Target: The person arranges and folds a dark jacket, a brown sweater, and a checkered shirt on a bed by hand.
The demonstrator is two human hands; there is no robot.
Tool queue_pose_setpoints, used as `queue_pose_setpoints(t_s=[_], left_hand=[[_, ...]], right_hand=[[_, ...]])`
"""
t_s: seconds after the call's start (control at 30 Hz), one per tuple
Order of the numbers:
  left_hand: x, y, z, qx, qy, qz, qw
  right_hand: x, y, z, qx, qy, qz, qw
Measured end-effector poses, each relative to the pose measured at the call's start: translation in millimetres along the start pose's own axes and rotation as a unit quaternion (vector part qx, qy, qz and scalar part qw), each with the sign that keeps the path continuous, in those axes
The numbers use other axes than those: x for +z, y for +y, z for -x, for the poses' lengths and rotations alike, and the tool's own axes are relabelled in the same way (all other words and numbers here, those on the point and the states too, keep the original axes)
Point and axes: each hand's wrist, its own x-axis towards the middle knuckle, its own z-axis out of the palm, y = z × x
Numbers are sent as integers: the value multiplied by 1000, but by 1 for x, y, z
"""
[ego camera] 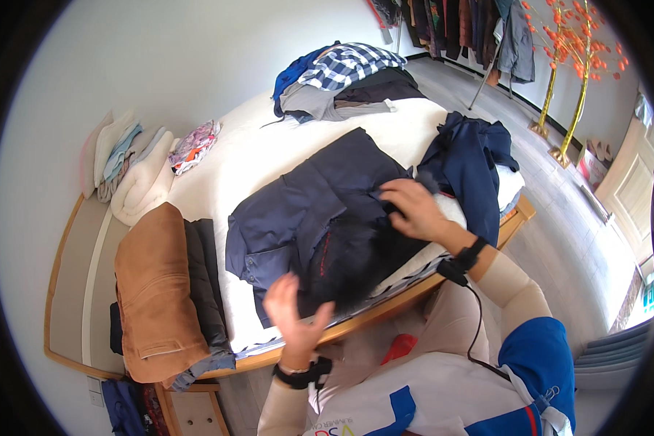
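A dark navy jacket [289, 204] lies spread on the bed before me, partly folded over itself, with black fur [354, 256] and a line of red stitching on its near part. My left hand [296, 316] hovers at the jacket's near left edge, thumb and fingers apart, slightly blurred, with nothing in it. Over the right side of the jacket is my right hand [414, 210], fingers bent and thumb apart; whether its fingertips touch the cloth is hard to see. Both wrists wear black straps.
Folded brown garment [158, 294] and dark padded clothing lie at left. A clothes heap [349, 71] sits at the bed's far side. Another navy garment [468, 158] drapes near the right corner. Rolled white bedding [141, 188] rests by the headboard. The wooden bed frame [381, 321] runs before me.
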Motion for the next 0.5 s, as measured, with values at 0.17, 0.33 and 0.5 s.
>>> queue_pose_setpoints(t_s=[0.17,0.33,0.5], left_hand=[[65,38,-66,-5,-96,-134,986],[76,-77,-31,-366,-50,186,911],[75,-186,82,-533,83,554,634]], right_hand=[[47,-32,-15,14,-29,53,998],[49,-14,-17,126,5,-82,989],[65,-13,-18,188,15,-170,967]])
